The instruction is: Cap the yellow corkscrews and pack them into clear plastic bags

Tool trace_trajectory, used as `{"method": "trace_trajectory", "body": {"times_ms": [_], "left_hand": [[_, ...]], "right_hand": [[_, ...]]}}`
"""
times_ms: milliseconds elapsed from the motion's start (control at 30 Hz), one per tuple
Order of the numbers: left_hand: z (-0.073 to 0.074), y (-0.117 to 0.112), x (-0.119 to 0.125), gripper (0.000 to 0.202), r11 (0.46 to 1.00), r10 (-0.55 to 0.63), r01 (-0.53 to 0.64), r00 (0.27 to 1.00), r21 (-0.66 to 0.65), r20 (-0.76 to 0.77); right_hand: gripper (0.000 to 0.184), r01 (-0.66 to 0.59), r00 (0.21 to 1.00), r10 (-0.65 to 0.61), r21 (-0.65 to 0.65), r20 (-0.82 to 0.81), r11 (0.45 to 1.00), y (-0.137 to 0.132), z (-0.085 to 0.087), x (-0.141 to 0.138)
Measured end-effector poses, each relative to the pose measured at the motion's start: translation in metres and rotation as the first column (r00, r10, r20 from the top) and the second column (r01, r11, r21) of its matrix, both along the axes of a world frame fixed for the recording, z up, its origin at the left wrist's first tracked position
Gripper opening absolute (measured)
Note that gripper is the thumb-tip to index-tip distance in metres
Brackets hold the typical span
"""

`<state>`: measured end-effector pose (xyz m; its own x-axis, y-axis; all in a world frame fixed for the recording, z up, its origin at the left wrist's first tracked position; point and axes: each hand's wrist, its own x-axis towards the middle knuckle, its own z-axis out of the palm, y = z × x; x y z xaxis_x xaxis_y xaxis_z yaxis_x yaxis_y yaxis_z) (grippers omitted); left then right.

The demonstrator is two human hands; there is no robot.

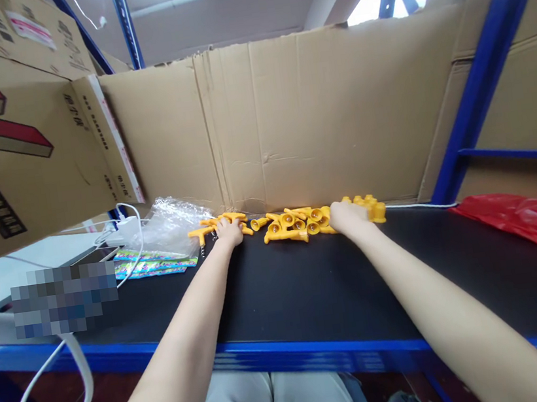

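My left hand reaches to the back of the black tabletop, fingers curled down on a pile of yellow T-handled corkscrews with dark spiral shafts. To the right of it lies a heap of yellow funnel-shaped pieces, several with their hollow ends facing me. My right hand rests at the right end of that heap, its fingers hidden behind the hand. Beside its knuckles sits a close-packed group of yellow knobbed pieces, partly covered by the hand.
Clear plastic bags and colourful packets lie to the left, near a white cable. A red plastic bag is at the right. Cardboard walls off the back; a blue rail edges the black table.
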<state>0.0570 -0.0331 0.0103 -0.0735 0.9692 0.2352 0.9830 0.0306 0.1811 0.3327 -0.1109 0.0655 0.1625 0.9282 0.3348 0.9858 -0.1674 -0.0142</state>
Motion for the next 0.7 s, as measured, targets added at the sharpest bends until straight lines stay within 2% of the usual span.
{"method": "trace_trajectory", "body": {"times_ms": [100, 200, 300, 367, 400, 500, 600, 700], "left_hand": [[0.001, -0.003, 0.002, 0.036, 0.994, 0.028, -0.037, 0.996, 0.107, 0.084], [0.006, -0.006, 0.003, 0.031, 0.963, -0.003, -0.037, 0.989, 0.265, 0.15], [0.015, -0.007, 0.009, 0.031, 0.93, -0.087, 0.053, 0.993, 0.362, 0.076], [0.021, -0.006, 0.018, 0.037, 0.94, -0.188, 0.184, 0.982, 0.286, -0.014], [0.022, -0.006, 0.023, 0.041, 0.95, -0.239, 0.24, 0.971, 0.199, -0.033], [0.023, -0.006, 0.04, 0.037, 0.952, -0.307, 0.306, 0.95, -0.032, -0.054], [0.02, -0.006, 0.052, 0.029, 0.948, -0.317, 0.316, 0.944, -0.026, -0.09], [0.016, -0.007, 0.057, 0.033, 0.942, -0.333, 0.336, 0.94, 0.021, -0.08]], "right_hand": [[0.036, 0.036, 0.999, -0.037, -0.05, -0.022, 0.998, -0.001, -0.001, -0.002], [0.036, 0.034, 0.999, -0.035, -0.059, -0.026, 0.998, 0.0, -0.002, -0.002], [0.036, 0.016, 1.0, -0.016, -0.039, -0.022, 0.999, 0.002, -0.004, 0.001], [0.035, 0.011, 1.0, -0.012, -0.034, -0.025, 0.999, 0.003, -0.006, 0.003], [0.035, 0.013, 1.0, -0.014, -0.036, -0.028, 0.999, 0.004, -0.007, 0.004], [0.033, 0.019, 0.999, -0.021, -0.055, -0.031, 0.998, 0.005, -0.009, 0.005], [0.034, 0.013, 1.0, -0.015, -0.079, -0.023, 0.997, 0.005, -0.009, 0.004], [0.035, 0.018, 1.0, -0.019, -0.093, -0.016, 0.996, 0.004, -0.007, 0.003]]}}
